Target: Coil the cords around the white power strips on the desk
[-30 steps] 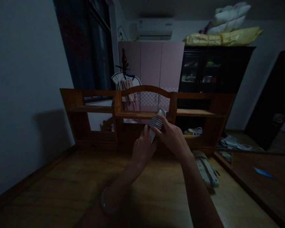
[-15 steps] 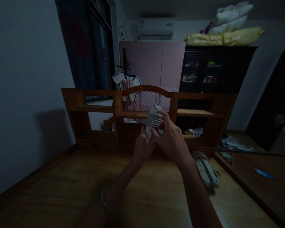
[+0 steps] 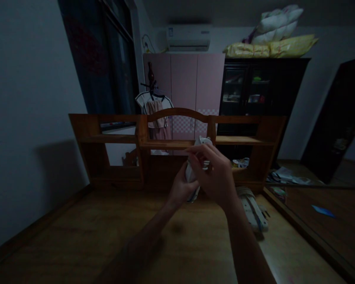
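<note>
My left hand [image 3: 180,189] is closed around a white power strip [image 3: 190,173], which it holds up and tilted in front of the wooden shelf unit. My right hand [image 3: 217,171] is across the strip, thumb and fingers pinched together near its middle, on what looks like its white cord. A few loops of the cord [image 3: 206,165] show between the fingers of my right hand, and the rest are hidden behind it. On the wooden surface to the right lies a second white power strip [image 3: 256,215], with a cord wrapped around one end.
A low wooden shelf unit [image 3: 177,144] spans the far edge of the wooden surface [image 3: 112,236]. A raised wooden edge [image 3: 296,230] runs down the right side, with a blue packet [image 3: 323,211] beyond it. At left stands a white wall [image 3: 32,118].
My right hand has moved across the front of the power strip and covers most of the wound cord. The strip has turned, its lower end now showing below my left hand. The view has shifted slightly.
</note>
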Demonstrator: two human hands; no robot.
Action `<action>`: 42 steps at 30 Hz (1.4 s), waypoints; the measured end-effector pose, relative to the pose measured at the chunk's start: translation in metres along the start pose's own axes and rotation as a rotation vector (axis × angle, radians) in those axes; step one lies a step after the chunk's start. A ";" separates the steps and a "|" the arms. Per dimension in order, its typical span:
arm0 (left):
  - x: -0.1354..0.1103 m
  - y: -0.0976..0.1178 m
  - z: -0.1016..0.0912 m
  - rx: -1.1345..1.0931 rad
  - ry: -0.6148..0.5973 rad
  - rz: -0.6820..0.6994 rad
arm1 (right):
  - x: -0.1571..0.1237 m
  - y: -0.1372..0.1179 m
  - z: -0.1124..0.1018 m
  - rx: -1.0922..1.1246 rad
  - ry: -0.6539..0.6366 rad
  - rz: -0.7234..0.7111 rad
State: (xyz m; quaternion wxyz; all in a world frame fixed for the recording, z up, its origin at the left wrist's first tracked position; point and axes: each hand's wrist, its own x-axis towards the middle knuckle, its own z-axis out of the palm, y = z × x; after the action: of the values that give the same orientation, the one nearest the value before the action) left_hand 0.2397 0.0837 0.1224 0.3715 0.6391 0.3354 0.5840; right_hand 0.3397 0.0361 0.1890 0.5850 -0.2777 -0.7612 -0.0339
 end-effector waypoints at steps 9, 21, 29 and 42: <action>-0.006 0.002 -0.006 -0.311 -0.196 -0.125 | -0.010 0.012 -0.055 -0.178 0.450 0.227; -0.057 0.022 0.032 -0.476 -0.462 -0.275 | -0.095 -0.006 -0.078 -0.281 -0.149 0.553; -0.092 0.023 0.055 -0.321 -0.545 -0.268 | -0.126 -0.020 -0.103 -0.422 -0.107 0.617; -0.147 0.004 0.061 -0.175 -0.447 -0.167 | -0.179 -0.018 -0.109 -0.220 -0.157 0.730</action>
State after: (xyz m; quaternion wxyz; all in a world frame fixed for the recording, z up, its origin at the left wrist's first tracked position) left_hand 0.2865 -0.0502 0.0497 0.5374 0.6876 0.2448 0.4224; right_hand 0.4553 -0.0887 0.0656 0.4652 -0.5931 -0.6467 0.1165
